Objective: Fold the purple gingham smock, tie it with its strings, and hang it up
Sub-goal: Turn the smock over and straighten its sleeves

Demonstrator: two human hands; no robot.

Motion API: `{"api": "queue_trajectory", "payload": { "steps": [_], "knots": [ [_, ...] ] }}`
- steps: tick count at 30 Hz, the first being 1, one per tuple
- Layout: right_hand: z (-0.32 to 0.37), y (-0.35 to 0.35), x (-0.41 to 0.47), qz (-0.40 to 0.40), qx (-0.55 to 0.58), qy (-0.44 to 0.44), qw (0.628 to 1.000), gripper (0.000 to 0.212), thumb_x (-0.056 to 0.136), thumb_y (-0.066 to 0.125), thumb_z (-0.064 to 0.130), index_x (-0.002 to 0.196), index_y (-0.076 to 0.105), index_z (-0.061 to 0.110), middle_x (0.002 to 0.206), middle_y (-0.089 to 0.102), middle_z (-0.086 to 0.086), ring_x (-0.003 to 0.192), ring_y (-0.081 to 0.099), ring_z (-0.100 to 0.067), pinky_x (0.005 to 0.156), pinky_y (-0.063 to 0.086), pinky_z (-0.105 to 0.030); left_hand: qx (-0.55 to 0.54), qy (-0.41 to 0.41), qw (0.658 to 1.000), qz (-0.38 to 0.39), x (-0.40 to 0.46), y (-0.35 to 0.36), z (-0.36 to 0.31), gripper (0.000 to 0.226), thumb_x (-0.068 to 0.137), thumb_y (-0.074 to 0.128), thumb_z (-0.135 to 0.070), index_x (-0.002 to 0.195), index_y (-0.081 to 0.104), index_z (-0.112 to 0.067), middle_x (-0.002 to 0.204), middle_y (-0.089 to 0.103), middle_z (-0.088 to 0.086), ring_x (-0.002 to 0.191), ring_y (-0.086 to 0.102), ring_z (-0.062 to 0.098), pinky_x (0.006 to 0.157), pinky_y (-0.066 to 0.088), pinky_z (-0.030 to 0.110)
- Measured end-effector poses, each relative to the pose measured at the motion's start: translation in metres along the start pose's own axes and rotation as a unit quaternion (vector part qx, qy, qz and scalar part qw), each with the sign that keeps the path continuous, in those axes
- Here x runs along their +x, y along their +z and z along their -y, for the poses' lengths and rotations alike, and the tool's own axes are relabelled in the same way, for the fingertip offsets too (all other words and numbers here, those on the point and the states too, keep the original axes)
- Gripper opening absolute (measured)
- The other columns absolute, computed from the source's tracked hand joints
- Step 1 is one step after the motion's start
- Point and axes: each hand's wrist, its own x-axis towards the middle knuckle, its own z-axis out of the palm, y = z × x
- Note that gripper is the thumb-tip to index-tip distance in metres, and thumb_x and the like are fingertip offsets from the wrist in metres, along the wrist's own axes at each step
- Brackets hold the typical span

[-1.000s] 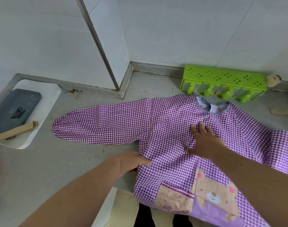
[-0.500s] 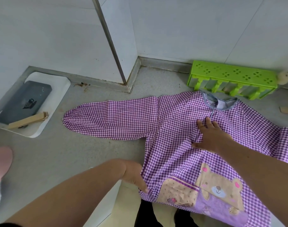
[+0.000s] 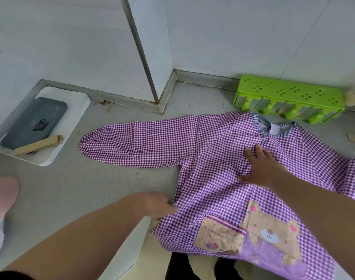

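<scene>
Our left hand (image 3: 158,205) and right hand (image 3: 263,168) are bare, forearms uncovered. At seven o'clock we glimpse a dark sleeve edge (image 3: 9,275). At six o'clock our dark legs (image 3: 178,265) show.

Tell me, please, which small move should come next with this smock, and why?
Probably fold the left sleeve in over the chest. The smock lies flat and unfolded, the right hand presses its chest, and the left hand touches the side edge below that sleeve.

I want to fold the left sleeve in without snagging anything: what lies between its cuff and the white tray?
Only bare grey counter, in the head view: the sleeve cuff and the white tray lie apart.
</scene>
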Motion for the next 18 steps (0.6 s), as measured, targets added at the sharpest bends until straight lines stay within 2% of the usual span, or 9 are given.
{"api": "queue_trajectory", "payload": {
  "steps": [1, 3, 5, 7, 9, 11, 14, 18],
  "knots": [
    [0.001, 0.000, 0.000, 0.001, -0.001, -0.001, 1.000, 0.123, 0.079, 0.061, 0.081, 0.162, -0.016, 0.032, 0.171, -0.021, -0.005, 0.159, -0.008, -0.034, 0.122, 0.022, -0.062, -0.029, 0.011, 0.995, -0.093, 0.003, -0.003, -0.001, 0.065, 0.101, 0.040, -0.071, 0.139, 0.058, -0.022, 0.136, 0.065, 0.002, 0.116, 0.062, 0.021, 0.108, 0.050, 0.046],
    [0.001, 0.000, -0.001, 0.003, -0.004, -0.001, 1.000, 0.124, 0.079, 0.061, 0.081, 0.162, -0.017, 0.033, 0.171, -0.023, -0.004, 0.159, -0.009, -0.033, 0.122, 0.023, -0.063, -0.065, 0.043, 0.961, -0.265, 0.008, -0.011, -0.002, 0.046, 0.100, 0.052, -0.063, 0.129, 0.058, -0.027, 0.131, 0.060, -0.003, 0.114, 0.060, 0.017, 0.103, 0.053, 0.042],
    [0.001, 0.000, 0.000, 0.005, -0.003, -0.001, 1.000, 0.124, 0.078, 0.060, 0.082, 0.161, -0.019, 0.034, 0.170, -0.024, -0.003, 0.159, -0.011, -0.032, 0.122, 0.023, -0.064, 0.013, 0.097, 0.920, -0.380, 0.012, -0.019, -0.005, 0.045, 0.100, 0.060, -0.054, 0.136, 0.050, -0.030, 0.147, 0.047, -0.003, 0.131, 0.051, 0.020, 0.112, 0.048, 0.040],
    [0.000, 0.001, 0.000, 0.008, 0.000, 0.002, 1.000, 0.125, 0.078, 0.061, 0.082, 0.161, -0.020, 0.034, 0.170, -0.026, -0.002, 0.158, -0.012, -0.032, 0.122, 0.023, -0.065, 0.104, 0.136, 0.906, -0.387, 0.018, -0.026, -0.010, 0.065, 0.102, 0.058, -0.052, 0.158, 0.031, -0.033, 0.172, 0.022, -0.003, 0.156, 0.029, 0.025, 0.126, 0.032, 0.045],
    [0.000, 0.001, -0.001, 0.008, 0.002, 0.004, 1.000, 0.125, 0.078, 0.061, 0.082, 0.161, -0.020, 0.035, 0.170, -0.026, -0.001, 0.159, -0.012, -0.031, 0.121, 0.024, -0.065, 0.112, 0.117, 0.928, -0.336, 0.023, -0.033, -0.015, 0.081, 0.104, 0.051, -0.056, 0.167, 0.007, -0.031, 0.178, 0.003, -0.003, 0.163, 0.012, 0.025, 0.132, 0.019, 0.047],
    [0.000, 0.000, -0.002, 0.004, 0.001, 0.004, 1.000, 0.125, 0.078, 0.061, 0.082, 0.161, -0.020, 0.035, 0.170, -0.026, 0.000, 0.159, -0.013, -0.030, 0.120, 0.026, -0.065, 0.099, 0.070, 0.951, -0.285, 0.034, -0.038, -0.017, 0.090, 0.104, 0.044, -0.063, 0.169, -0.005, -0.025, 0.178, -0.008, -0.002, 0.164, 0.002, 0.025, 0.133, 0.013, 0.048],
    [-0.002, 0.000, -0.004, -0.002, 0.002, -0.005, 1.000, 0.125, 0.078, 0.061, 0.082, 0.161, -0.019, 0.036, 0.170, -0.026, 0.000, 0.159, -0.012, -0.030, 0.120, 0.027, -0.065, 0.148, 0.027, 0.949, -0.276, 0.046, -0.041, -0.015, 0.098, 0.101, 0.037, -0.072, 0.169, -0.008, -0.016, 0.177, -0.016, 0.005, 0.164, -0.004, 0.030, 0.132, 0.014, 0.053],
    [-0.006, 0.005, -0.009, -0.026, -0.002, -0.026, 0.999, 0.128, 0.073, 0.061, 0.086, 0.161, -0.018, 0.036, 0.170, -0.024, 0.001, 0.159, -0.011, -0.029, 0.119, 0.030, -0.064, 0.150, 0.014, 0.946, -0.289, 0.051, -0.052, -0.009, 0.102, 0.099, 0.038, -0.075, 0.168, 0.000, -0.010, 0.178, -0.009, 0.011, 0.164, 0.001, 0.032, 0.132, 0.017, 0.052]
  ]
}}
